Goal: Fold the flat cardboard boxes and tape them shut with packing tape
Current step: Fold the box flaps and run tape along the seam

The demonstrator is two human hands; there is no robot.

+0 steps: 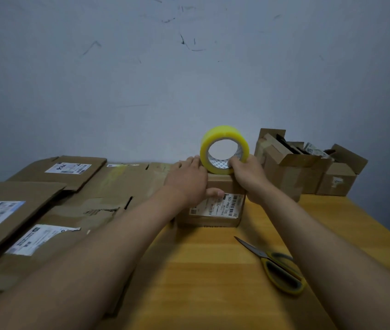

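Scissors: one pair (275, 266), yellow and grey handles, lying flat on the wooden table (203, 270) nearest the camera, blades shut and pointing away to the left; well apart from both hands.
Flat boxes: a spread of flattened cardboard (53, 210) over the left half of the table, sheets overlapping; at least four white shipping labels show on them; an exact sheet count I cannot tell.
Folded box: one small box (215, 210) standing mid-table, flaps down, one white barcode label on the face turned to the camera.
Left hand: one, the left hand (188, 182) laid over the box's top left edge, fingers straight and pressing, thumb stretched across the label; it grasps nothing.
Right hand: one, the right hand (248, 173) gripping the tape roll at its lower right, thumb hooked into the core, fingers curled round the outside.
Tape roll: one yellow roll (224, 148), upright on its edge, touching the far top edge of the box; between the two hands.
Far boxes: about three already-folded boxes (308, 170) at the back right against the wall, top flaps up.
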